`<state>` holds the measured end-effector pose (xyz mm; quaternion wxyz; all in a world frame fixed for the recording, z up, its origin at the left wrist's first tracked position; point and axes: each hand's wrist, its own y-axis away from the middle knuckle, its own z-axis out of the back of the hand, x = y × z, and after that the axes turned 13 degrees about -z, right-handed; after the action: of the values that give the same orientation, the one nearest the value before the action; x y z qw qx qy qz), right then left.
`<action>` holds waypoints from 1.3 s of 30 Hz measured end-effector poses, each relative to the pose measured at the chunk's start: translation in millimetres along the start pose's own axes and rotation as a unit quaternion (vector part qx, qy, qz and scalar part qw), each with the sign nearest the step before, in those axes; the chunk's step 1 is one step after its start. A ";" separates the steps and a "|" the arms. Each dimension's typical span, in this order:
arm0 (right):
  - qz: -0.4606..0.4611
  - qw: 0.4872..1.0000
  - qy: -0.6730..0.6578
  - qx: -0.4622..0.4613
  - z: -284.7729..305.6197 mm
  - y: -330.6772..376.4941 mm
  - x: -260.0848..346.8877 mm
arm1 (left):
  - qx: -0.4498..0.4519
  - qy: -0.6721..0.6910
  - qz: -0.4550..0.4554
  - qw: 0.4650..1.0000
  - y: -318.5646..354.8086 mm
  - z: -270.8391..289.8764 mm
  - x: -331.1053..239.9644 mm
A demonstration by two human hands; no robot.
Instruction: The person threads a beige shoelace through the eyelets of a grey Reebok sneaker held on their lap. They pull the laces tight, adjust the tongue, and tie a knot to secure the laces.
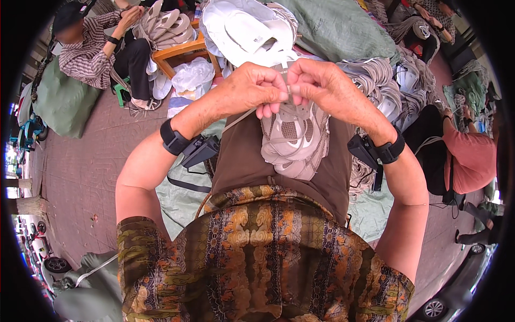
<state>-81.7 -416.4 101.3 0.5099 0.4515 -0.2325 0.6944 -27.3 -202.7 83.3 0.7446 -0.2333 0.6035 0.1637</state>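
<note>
A stack of beige-grey sneaker uppers (295,140) with mesh panels lies across my lap on brown trousers. Just above its far end, my left hand (256,90) and my right hand (317,85) meet with fingertips pinched together. A thin pale shoelace (240,120) trails from beneath my left hand. Its short end appears between the two sets of fingertips, both closed on it; the eyelets under my fingers are mostly hidden. Each wrist wears a black strap with a small device.
White uppers (252,32) are heaped ahead of me, beside a wooden stool (179,55) and a plastic bag (194,75). More bundled uppers (378,86) lie at the right near a green sheet (338,29). Several people sit around, one at the far left on a green stool (120,92).
</note>
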 end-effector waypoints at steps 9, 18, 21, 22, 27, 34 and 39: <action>0.102 0.954 0.236 -0.157 25.7 -73.7 -70.7 | -0.127 -0.207 0.003 0.970 27.5 16.1 43.8; 0.070 0.928 0.362 -0.046 30.1 -98.9 -54.2 | -0.138 -0.516 -0.329 0.778 -25.3 -14.8 59.2; 0.070 0.976 0.203 -0.024 31.8 -96.5 -64.1 | -0.142 -0.567 -0.304 0.752 -21.1 -18.5 66.8; 0.064 0.991 0.120 -0.009 32.6 -95.1 -65.5 | -0.140 -0.570 -0.289 0.756 -19.5 -20.0 65.9; 0.112 0.991 -0.066 -0.011 26.4 -92.4 -84.9 | -0.094 -0.584 -0.245 0.768 -19.7 -20.2 54.5; 0.034 0.997 -0.058 0.024 34.4 -97.2 -83.5 | -0.019 -0.634 -0.191 0.749 -26.8 -19.5 43.8; 0.059 0.995 -0.078 0.000 28.9 -100.2 -92.5 | 0.032 -0.649 -0.173 0.740 -35.4 -19.8 42.2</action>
<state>28.3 -447.9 21.6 0.4487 0.4894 -0.2979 0.6859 -15.8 -244.8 44.2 0.9785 -0.1474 -0.0720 0.1247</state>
